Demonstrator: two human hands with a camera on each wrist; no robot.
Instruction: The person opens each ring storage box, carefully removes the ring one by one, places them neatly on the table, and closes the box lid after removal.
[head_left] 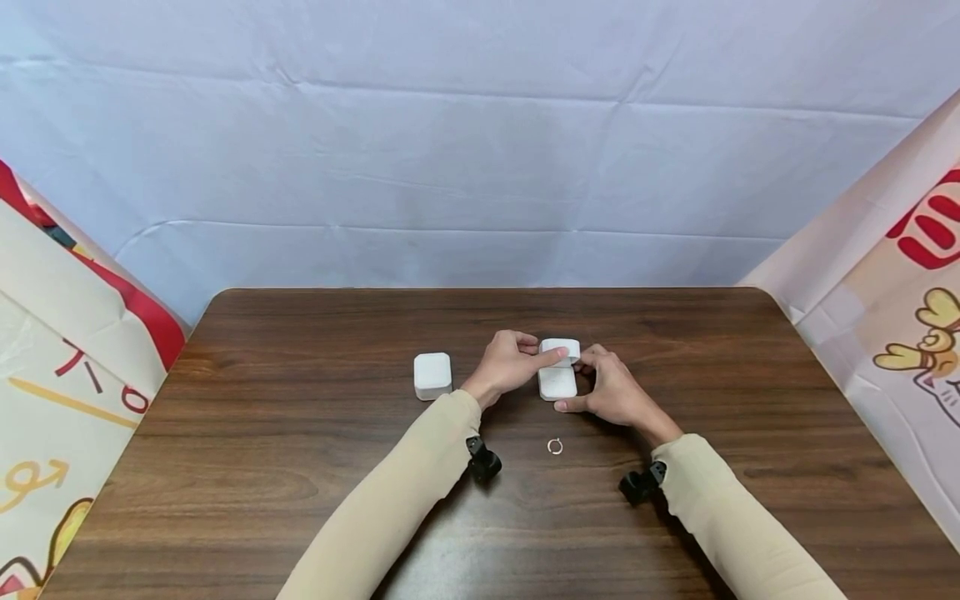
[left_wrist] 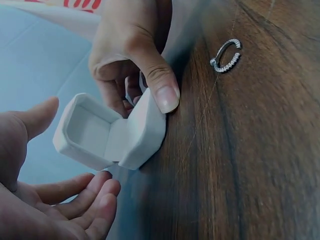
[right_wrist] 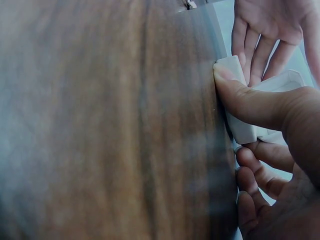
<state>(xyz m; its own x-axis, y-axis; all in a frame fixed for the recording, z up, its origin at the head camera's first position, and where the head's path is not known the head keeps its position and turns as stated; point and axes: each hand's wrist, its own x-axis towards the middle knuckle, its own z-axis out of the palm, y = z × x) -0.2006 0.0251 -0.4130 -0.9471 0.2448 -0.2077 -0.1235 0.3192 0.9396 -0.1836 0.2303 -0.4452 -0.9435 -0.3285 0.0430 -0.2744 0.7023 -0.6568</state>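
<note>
A small white ring box (head_left: 557, 384) stands with its lid raised on the brown table. My right hand (head_left: 615, 390) grips the box's base, its thumb (left_wrist: 167, 97) at the front and fingers round the side and back. On the lid's left side is my left hand (head_left: 510, 364), thumb and fingers spread about the lid; the left wrist view shows a gap between them and the lid (left_wrist: 90, 130). Inside, the box is plain white. A silvery open-ended ring (head_left: 555, 447) set with small stones lies on the table in front of the box.
Another white box (head_left: 432, 372), closed, sits left of my left hand. The wooden table (head_left: 300, 433) ends at a pale hanging cloth (head_left: 465, 167) behind, with patterned cloths at both sides. Black wrist cameras (head_left: 483, 460) are strapped over both sleeves.
</note>
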